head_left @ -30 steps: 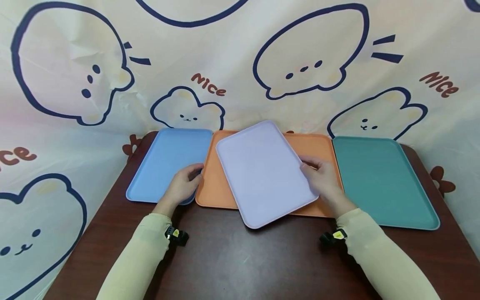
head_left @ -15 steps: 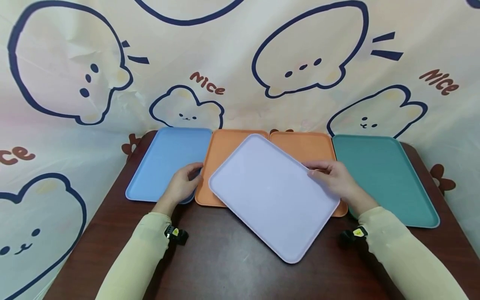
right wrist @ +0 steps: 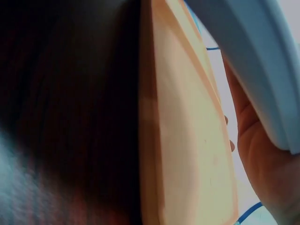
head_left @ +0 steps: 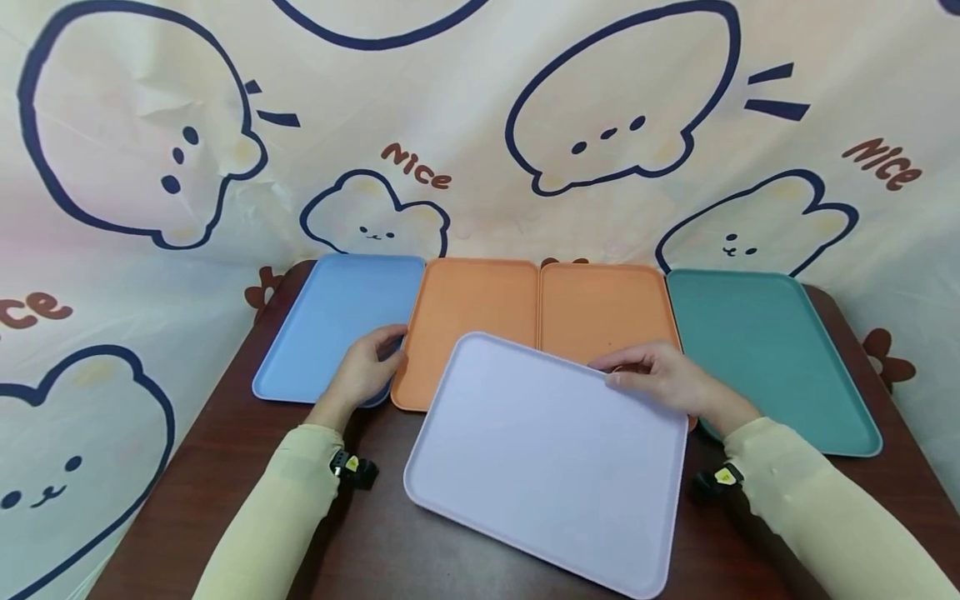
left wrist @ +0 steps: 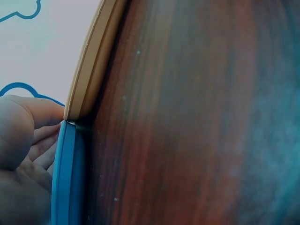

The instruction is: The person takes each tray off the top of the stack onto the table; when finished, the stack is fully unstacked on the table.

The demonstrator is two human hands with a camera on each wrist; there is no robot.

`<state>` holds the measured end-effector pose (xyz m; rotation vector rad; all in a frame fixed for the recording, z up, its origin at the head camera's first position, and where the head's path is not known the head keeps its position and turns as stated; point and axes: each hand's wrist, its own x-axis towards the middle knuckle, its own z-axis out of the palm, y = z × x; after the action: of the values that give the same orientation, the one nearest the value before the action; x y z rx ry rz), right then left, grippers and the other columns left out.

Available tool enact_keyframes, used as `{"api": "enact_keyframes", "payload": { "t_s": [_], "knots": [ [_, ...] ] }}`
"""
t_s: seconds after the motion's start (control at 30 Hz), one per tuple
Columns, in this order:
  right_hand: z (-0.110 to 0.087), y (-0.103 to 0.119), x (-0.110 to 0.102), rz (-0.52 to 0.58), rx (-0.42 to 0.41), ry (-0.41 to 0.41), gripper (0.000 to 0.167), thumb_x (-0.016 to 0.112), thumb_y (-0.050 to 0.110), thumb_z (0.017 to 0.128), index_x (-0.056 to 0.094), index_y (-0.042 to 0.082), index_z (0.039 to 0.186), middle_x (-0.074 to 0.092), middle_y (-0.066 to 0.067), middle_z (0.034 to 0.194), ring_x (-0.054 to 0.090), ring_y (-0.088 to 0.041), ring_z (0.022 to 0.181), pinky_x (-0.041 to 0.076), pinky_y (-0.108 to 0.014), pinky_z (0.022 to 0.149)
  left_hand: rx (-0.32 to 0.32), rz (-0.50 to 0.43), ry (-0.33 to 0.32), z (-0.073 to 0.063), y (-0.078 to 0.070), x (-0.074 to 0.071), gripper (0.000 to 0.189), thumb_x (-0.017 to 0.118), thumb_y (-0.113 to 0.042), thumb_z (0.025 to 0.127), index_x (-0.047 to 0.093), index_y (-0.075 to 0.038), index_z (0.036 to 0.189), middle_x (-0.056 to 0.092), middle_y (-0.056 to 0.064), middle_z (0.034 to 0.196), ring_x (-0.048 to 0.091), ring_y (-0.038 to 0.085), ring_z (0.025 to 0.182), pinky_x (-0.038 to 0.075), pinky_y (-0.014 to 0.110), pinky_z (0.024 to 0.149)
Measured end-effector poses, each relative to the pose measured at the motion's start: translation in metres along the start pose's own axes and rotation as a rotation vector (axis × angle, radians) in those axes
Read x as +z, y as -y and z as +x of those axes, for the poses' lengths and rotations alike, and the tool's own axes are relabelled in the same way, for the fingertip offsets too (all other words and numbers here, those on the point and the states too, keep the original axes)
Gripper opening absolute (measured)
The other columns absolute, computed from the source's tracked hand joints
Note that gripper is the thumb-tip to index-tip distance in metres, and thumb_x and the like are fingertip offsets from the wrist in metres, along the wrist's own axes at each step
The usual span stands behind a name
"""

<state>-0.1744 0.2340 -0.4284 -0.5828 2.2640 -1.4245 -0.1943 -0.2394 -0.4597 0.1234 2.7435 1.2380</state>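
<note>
My right hand (head_left: pixel 667 379) grips the upper right edge of a lavender rectangular tray (head_left: pixel 543 467), thumb on top and the fingers partly hidden behind the rim. The tray is held tilted over the table's front part, overlapping the lower ends of a left orange tray (head_left: pixel 472 300) and a right orange tray (head_left: pixel 603 304). My left hand (head_left: pixel 360 371) rests at the seam between the blue tray (head_left: pixel 367 292) and the left orange tray. Its thumb touches the orange rim (left wrist: pixel 86 70), while the other fingers lie over the blue rim (left wrist: pixel 65 173).
A green tray (head_left: pixel 765 358) lies at the right end of the row of trays. The dark brown wooden table (head_left: pixel 375 533) lies beneath them. A pale cartoon-printed cloth (head_left: pixel 480 125) hangs behind and at the sides.
My right hand has drawn the lavender tray down toward the front edge and turned it from upright to sideways, uncovering most of both orange trays. The left hand has stayed in place.
</note>
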Motion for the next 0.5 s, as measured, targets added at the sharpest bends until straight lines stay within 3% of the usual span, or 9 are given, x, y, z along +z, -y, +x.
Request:
{"api": "enact_keyframes", "payload": {
  "t_s": [0.2,0.5],
  "knots": [
    [-0.001,0.001,0.011,0.019,-0.059,0.123,0.029,0.067,0.009,0.106,0.075,0.001,0.133,0.079,-0.023,0.120,0.081,-0.021,0.083,0.068,-0.038,0.069,0.002,0.009,0.000,0.000,0.001,-0.001,0.052,0.058,-0.013,0.110,0.048,0.002,0.160,0.050,0.025,0.164,0.049,0.042,0.152,0.045,0.057,0.124],
    [0.003,0.000,0.026,-0.071,-0.132,0.209,0.025,0.069,0.010,0.105,0.079,0.006,0.128,0.082,-0.012,0.121,0.076,-0.009,0.096,0.063,-0.025,0.082,-0.004,0.001,-0.005,0.000,0.000,0.000,0.052,0.057,-0.012,0.110,0.048,0.001,0.160,0.050,0.025,0.164,0.049,0.042,0.153,0.045,0.057,0.124]
  ]
}}
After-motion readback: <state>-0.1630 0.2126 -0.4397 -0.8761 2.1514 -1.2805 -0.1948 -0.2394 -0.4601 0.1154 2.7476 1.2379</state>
